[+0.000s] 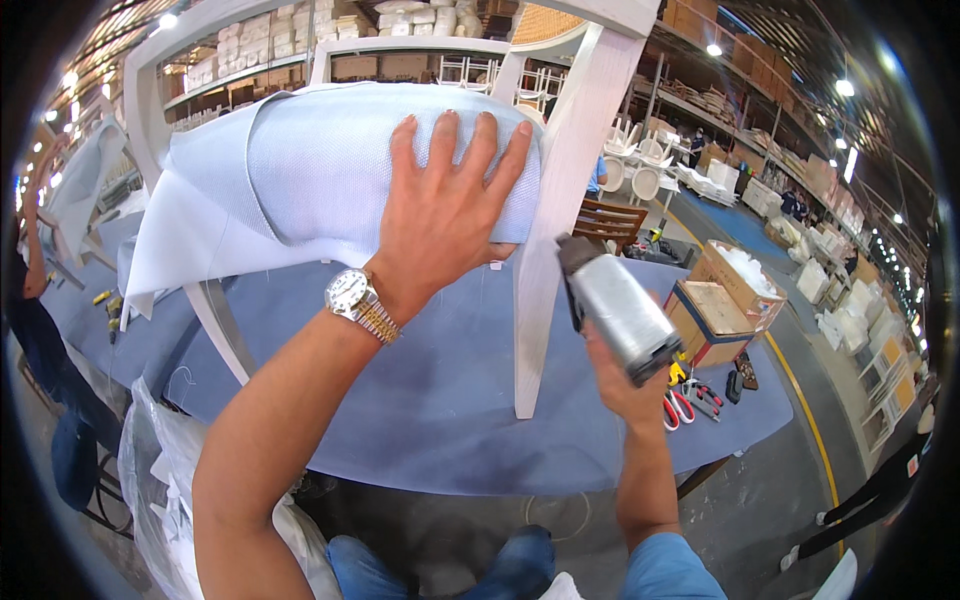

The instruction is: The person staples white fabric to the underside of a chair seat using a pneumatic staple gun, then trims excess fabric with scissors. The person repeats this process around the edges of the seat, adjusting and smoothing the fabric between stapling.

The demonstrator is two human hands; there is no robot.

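My left hand (445, 200) lies with fingers spread on the pale blue woven fabric (320, 150) wrapped over a chair seat. A watch (355, 300) is on that wrist. The whitish wooden chair frame (565, 170) rests tipped on the table, one leg pointing down toward me. Loose white lining (190, 235) hangs from the left end of the seat. My right hand (630, 385) is closed around a silver and black staple gun (620, 310), slightly blurred. The gun is to the right of the chair leg, apart from it.
The blue-covered table (430, 430) carries red-handled scissors (680, 408), pliers (708, 395) and cardboard boxes (710, 310) on the right. A yellow drill (112, 305) lies far left. Clear plastic wrapping (160, 470) hangs at lower left. Another person (60, 370) stands at the left edge.
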